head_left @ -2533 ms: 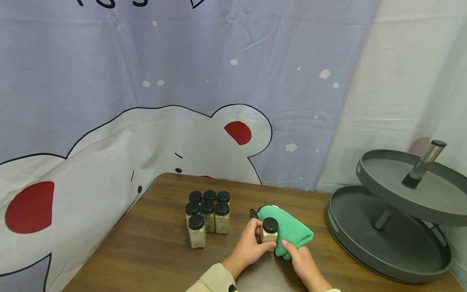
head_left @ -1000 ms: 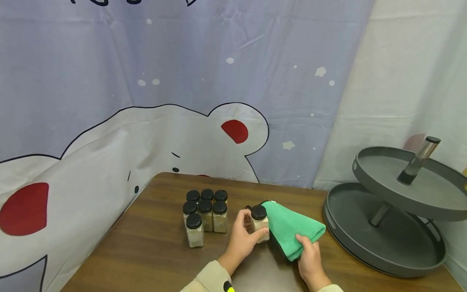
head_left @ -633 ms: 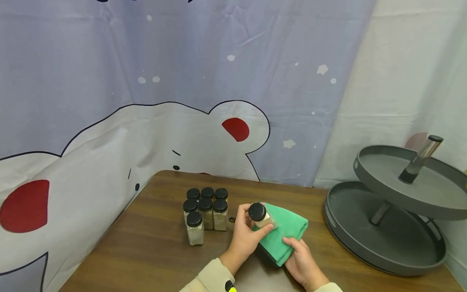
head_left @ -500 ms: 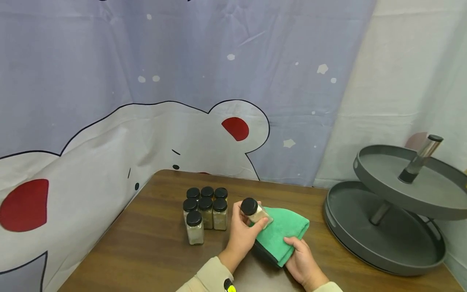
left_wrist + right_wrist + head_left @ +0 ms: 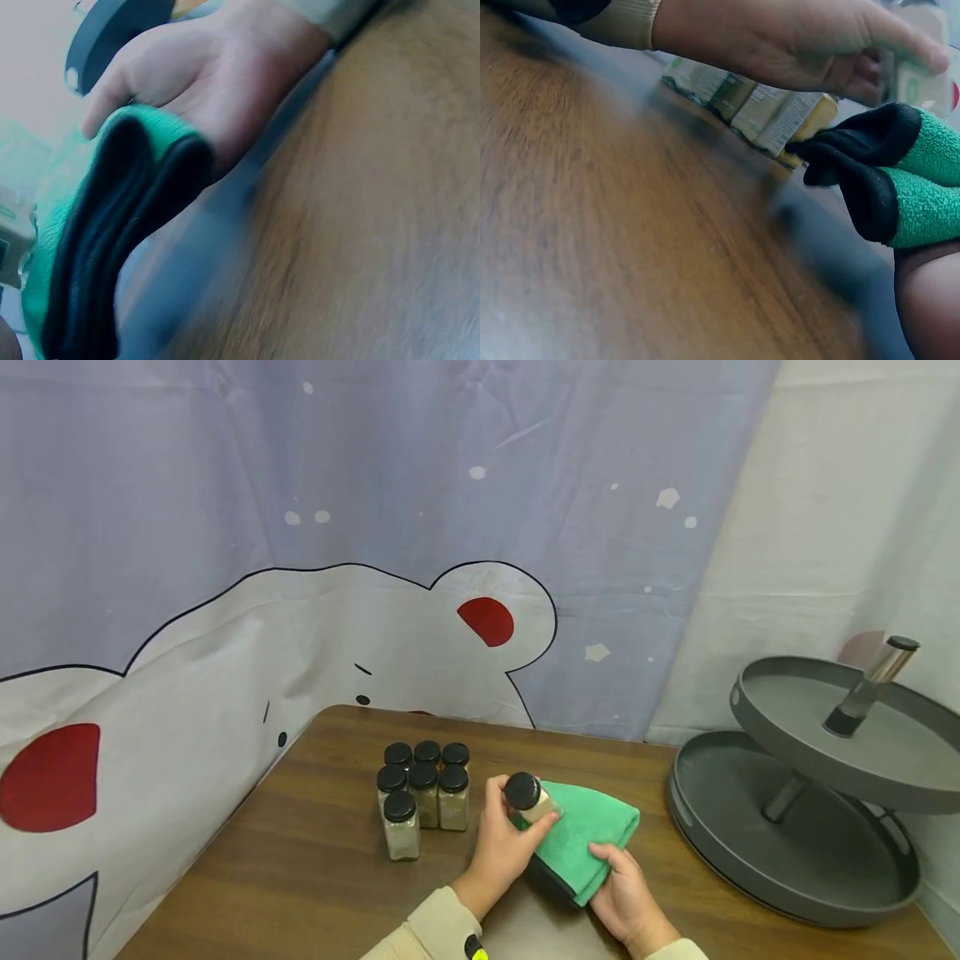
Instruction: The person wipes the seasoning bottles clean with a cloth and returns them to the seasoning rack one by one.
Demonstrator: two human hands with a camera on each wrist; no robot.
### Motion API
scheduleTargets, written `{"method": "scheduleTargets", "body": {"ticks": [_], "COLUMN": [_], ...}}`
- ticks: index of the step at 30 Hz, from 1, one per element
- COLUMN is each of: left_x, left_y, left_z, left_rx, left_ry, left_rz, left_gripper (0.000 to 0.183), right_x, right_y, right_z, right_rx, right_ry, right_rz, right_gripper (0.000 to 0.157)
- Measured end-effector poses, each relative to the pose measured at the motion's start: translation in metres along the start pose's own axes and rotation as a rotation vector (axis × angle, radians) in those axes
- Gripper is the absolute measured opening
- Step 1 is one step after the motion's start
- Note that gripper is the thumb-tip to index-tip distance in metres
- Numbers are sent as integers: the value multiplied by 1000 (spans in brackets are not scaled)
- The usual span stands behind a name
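My left hand (image 5: 498, 852) grips a small square spice jar (image 5: 537, 812) with a black lid, tilted with its lid toward the upper left. Behind and under the jar lies a folded green cloth (image 5: 588, 831) with a dark edge. The right hand (image 5: 628, 900) pinches the cloth's near right corner, thumb on top. In the left wrist view, the right hand (image 5: 217, 82) supports the folded cloth (image 5: 49, 225), its layers showing at the dark edge. The right wrist view shows the left hand (image 5: 780, 41) with the pale jar (image 5: 919, 86) just above the cloth (image 5: 930, 206).
Several black-lidded spice jars (image 5: 423, 802) stand grouped on the wooden table (image 5: 300, 877), left of the hands. A two-tier grey round tray stand (image 5: 795, 860) is at the right. A printed curtain (image 5: 375, 635) hangs behind the table.
The jar has gone from upright beside the cloth to tilted over it. The right hand drew the cloth out to the right, then brought it back left beneath the jar.
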State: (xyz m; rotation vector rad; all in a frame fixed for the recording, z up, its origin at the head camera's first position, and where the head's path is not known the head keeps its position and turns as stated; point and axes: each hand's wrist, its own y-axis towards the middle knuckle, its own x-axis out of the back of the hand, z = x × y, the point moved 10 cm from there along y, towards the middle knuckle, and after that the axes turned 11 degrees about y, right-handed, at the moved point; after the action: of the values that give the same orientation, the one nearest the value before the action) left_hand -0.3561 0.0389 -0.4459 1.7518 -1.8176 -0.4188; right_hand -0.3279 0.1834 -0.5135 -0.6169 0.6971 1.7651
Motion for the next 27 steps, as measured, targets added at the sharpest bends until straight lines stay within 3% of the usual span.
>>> {"method": "scheduleTargets", "body": {"ticks": [2,3,8,11,15,18,20,23,25,27], "left_x": [3,2,-15,-11,3,5,1,-9,-17,-25], "left_y": [1,0,-3,3,15,18,17,10,3,-5], "left_z": [5,6,-2,-6,-4,-4,-10,-28,-44,-59], "left_rx": [33,44,16,1,-6,-51,-121,-320,-494,-644], "left_ry": [-29,-40,48,145,417,642,772,997,1128,1222], "left_rz": [-28,-10,185,211,195,229,254,230,168,103], "left_gripper": [58,58,55,55,56,53,53,52,51,47], "right_x": [2,2,3,12,24,17,6,-7,-7,-4], "right_y": [1,1,3,2,-3,-8,-10,-11,-10,-9], "right_z": [0,0,5,16,39,50,50,44,39,34], "right_rx": [-2,-5,-4,43,176,279,331,370,349,313], "right_ry": [-28,-38,-39,-116,-356,-598,-758,-891,-865,-757], "right_rz": [-28,-34,-46,-145,-330,-373,-341,-272,-258,-252], "right_gripper": [29,29,31,27,32,37,38,35,33,31]}}
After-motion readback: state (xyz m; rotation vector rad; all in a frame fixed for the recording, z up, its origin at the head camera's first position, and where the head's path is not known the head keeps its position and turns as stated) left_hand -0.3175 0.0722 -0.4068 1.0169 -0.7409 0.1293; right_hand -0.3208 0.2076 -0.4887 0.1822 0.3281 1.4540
